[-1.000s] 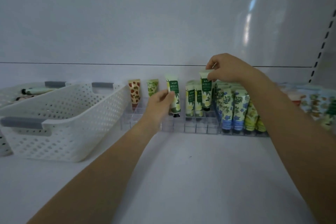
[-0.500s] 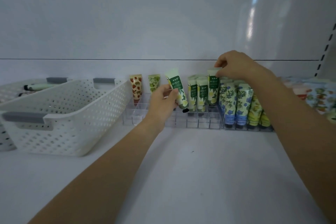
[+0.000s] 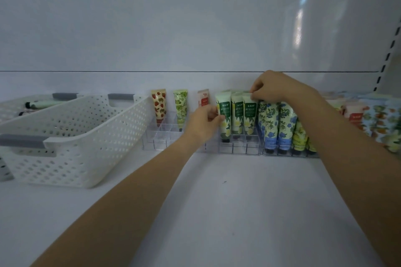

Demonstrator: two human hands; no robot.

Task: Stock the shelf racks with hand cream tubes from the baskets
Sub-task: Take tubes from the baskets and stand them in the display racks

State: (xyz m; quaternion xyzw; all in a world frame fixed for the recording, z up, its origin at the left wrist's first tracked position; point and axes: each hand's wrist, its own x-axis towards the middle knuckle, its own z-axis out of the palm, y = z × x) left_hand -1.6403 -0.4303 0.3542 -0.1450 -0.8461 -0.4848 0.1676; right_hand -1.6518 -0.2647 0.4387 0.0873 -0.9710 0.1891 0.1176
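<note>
1. We log the green-label tube (image 3: 225, 104) standing cap-down in a cell of the clear rack (image 3: 238, 150), tilted slightly to the left at its top.
2. The left hand (image 3: 202, 120) grips this tube at mid-height, with thumb and fingers curled round its left edge.
3. The right hand (image 3: 275, 89) pinches the top seam of a second green-label tube (image 3: 249, 115), which stands upright two places to the right.
4. A third matching tube (image 3: 237, 115) stands between those two, close beside both.
5. Just right of the group we note blue floral tubes (image 3: 277, 123), then yellow-green tubes (image 3: 299, 136), all in the rack.
6. The rack's left part carries a strawberry tube (image 3: 159, 104) and a green-print tube (image 3: 180, 105). A red-label tube (image 3: 203, 98) stands partly hidden behind the left hand.
7. A white basket (image 3: 86, 136) sits on the shelf (image 3: 238, 201) left of the rack. The rear basket (image 3: 13, 104) holds tubes lying flat.
8. Patterned boxes (image 3: 379, 119) stand at far right, their print too blurred to read.
</note>
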